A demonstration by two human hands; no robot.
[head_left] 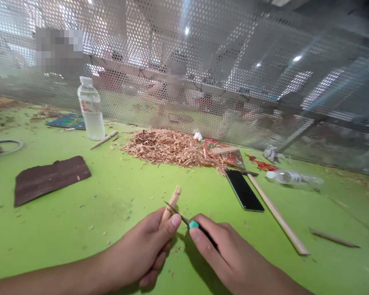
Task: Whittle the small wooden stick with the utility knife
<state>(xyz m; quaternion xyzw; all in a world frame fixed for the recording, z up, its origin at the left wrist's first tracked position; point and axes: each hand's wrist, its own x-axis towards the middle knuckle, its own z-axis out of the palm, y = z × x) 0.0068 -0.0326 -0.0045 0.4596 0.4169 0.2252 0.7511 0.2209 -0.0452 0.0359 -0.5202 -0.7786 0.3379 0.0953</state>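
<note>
My left hand is closed around a pale carved wooden stick, whose notched upper end sticks out above the fingers. In my right hand is a carving knife with a dark handle and a teal collar. Its thin blade lies across the stick, close to the left thumb, whose tip is near the blade. The lower part of the stick is hidden inside my left hand, and most of the knife handle is covered by my right fingers.
Beyond my hands lies a heap of wood shavings. To the right are a phone, a hammer, a pencil and a lying bottle. Leftward are brown sandpaper-like sheet and an upright water bottle. A perforated screen stands behind.
</note>
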